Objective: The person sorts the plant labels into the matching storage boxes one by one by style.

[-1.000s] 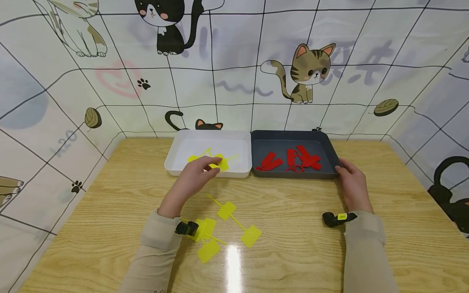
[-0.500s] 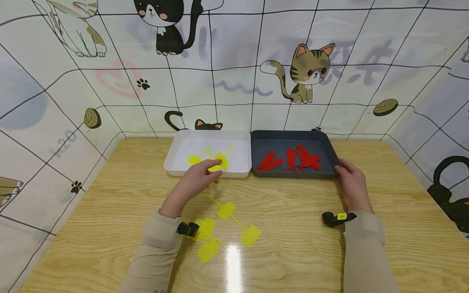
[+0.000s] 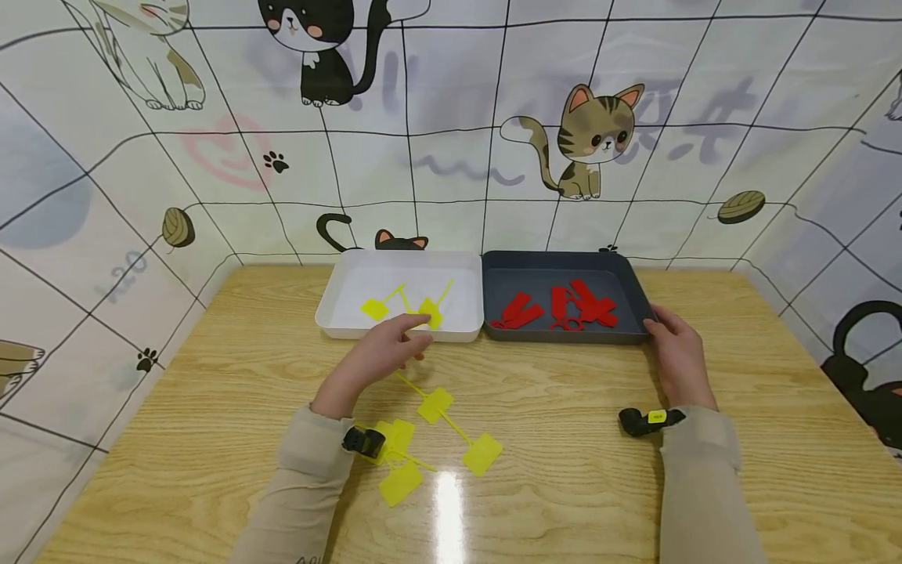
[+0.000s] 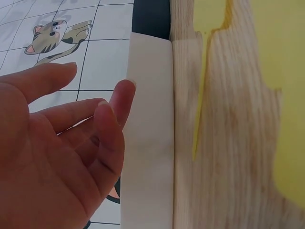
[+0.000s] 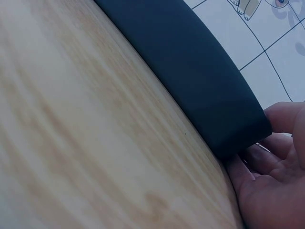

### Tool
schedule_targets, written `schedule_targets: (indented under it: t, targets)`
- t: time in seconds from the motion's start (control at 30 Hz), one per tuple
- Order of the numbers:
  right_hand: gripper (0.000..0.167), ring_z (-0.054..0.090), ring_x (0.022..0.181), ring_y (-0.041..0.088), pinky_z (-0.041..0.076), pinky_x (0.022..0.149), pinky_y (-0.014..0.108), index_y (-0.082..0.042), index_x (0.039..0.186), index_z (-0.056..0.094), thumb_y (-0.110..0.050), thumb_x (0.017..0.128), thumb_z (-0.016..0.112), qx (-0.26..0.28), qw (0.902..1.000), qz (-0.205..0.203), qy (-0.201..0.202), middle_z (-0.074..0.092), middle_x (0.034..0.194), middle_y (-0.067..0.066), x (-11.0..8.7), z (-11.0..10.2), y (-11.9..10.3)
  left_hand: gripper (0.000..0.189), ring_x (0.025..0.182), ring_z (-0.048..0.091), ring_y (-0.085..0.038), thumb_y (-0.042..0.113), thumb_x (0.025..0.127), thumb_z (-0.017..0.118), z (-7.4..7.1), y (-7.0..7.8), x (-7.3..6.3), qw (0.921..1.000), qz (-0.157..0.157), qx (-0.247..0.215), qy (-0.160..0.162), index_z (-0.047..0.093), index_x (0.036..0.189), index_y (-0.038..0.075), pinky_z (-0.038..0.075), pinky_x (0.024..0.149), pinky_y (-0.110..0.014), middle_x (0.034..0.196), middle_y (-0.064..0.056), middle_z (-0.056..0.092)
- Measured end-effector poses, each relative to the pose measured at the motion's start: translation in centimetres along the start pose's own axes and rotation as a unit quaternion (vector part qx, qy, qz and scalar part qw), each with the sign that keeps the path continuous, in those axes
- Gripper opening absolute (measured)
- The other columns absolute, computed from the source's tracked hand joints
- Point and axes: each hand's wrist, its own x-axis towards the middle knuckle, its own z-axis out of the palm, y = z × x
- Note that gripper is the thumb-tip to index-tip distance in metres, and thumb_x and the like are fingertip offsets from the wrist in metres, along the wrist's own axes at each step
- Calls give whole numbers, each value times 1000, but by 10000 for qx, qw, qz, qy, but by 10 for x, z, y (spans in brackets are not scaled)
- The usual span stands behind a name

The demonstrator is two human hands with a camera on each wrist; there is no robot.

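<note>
yellow tags in white tray and before its near edge on surface; placing likely in hand, left hand relaxed, empty, dark tray gripped by right hand; another tag should be pinched.

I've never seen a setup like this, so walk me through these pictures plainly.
There is no machine here: a person works with two bare hands. The head picture comes from a camera worn on the head, looking forward and down. The other two come from cameras worn on the wrists, each showing that hand.

On the wooden table a white tray and a dark tray stand side by side. The white tray holds yellow tags; the dark one holds red pieces. More yellow tags lie on the table, nearer the person.

The left hand is at the white tray's near edge, with nothing visible in its fingers. Whether it touches a tag is hard to tell. The right hand holds the dark tray's near right corner.
</note>
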Motion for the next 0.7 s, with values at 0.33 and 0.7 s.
schedule_targets:
  t: [0.33,0.7]
  targets:
    - [50,26,129,14,24,102,20,-9,139,33,-24,93,47,-62,10000,-39,43,23,145,7,0,0,1,52,86,58,-25,37,90,51,1,-2,0,9999,-115,42,-66,41,134,12,47,67,-31,96,-11,64]
    - [50,26,129,14,24,101,19,-9,138,34,-24,93,48,-67,9999,-79,29,24,145,7,2,-1,3,52,89,59,-22,36,90,51,1,-3,0,9997,-213,24,-150,41,135,12,48,72,-35,105,-10,62]
